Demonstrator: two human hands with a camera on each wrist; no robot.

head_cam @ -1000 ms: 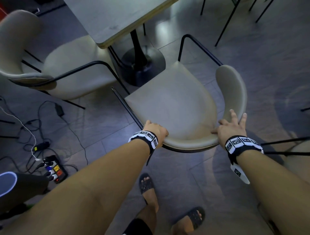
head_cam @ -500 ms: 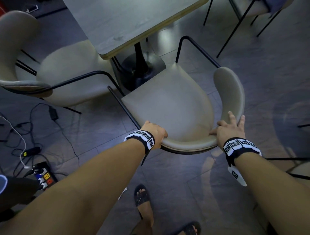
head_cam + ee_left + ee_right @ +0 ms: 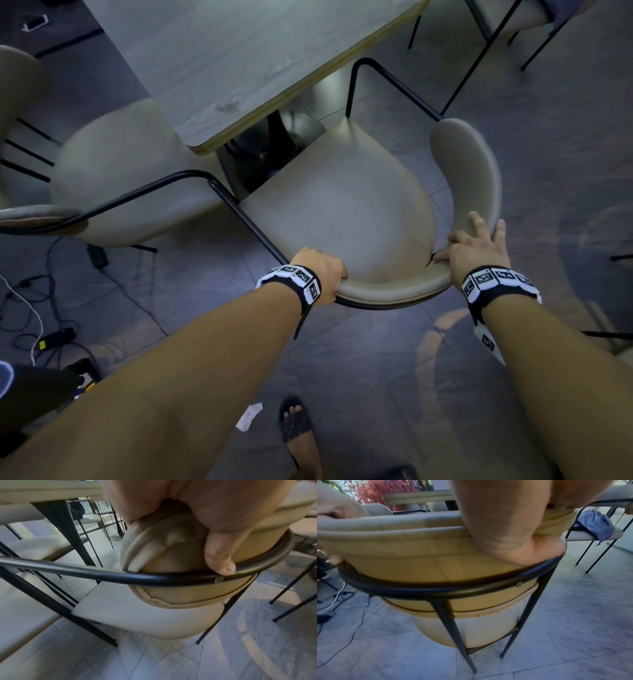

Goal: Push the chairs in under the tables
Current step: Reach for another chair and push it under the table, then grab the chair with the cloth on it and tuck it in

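Note:
A beige padded chair (image 3: 342,212) on a black metal frame stands in front of me, its seat front tucked under the corner of the grey wood table (image 3: 239,61). My left hand (image 3: 323,270) grips the left end of the curved backrest (image 3: 180,591); its thumb (image 3: 219,555) reaches down to the black tube. My right hand (image 3: 476,248) rests on the backrest's right part, fingers spread and fairly straight along the top. In the right wrist view its palm (image 3: 505,527) presses the backrest's outer face (image 3: 419,561).
A second beige chair (image 3: 130,171) stands close on the left, its armrest tube near this one's. Cables and a power strip (image 3: 58,335) lie on the floor at left. Another chair with a blue cloth (image 3: 594,524) is at right. My sandalled foot (image 3: 294,421) stands behind the chair.
The chair has slid forward toward the table, and its seat front now lies under the table corner. Both hands kept their hold on the backrest, and I stepped forward.

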